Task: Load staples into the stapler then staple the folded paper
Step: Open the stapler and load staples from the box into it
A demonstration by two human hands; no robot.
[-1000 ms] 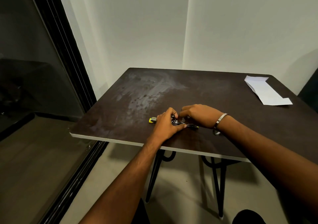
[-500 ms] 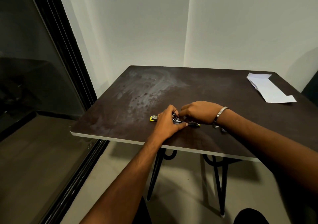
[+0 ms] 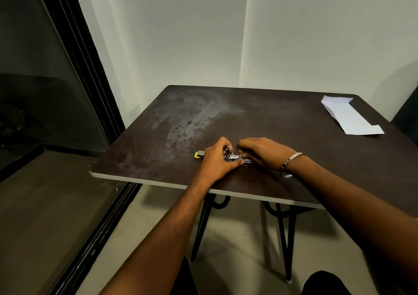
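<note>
Stapler (image 3: 235, 157) gripped on table (image 3: 294, 122), near edge.
Left hand (image 3: 218, 159) clasps it; right hand (image 3: 262, 152) apparently pinches it (detail unclear); folded paper (image 3: 348, 118) far right.

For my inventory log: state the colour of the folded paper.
White; the folded paper shows best in the head view, at the table's far right.

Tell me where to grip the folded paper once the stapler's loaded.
The folded paper lies flat at the table's far right corner. Probably best to pinch its near end, which points toward the right hand, sliding a finger under from that side.
</note>
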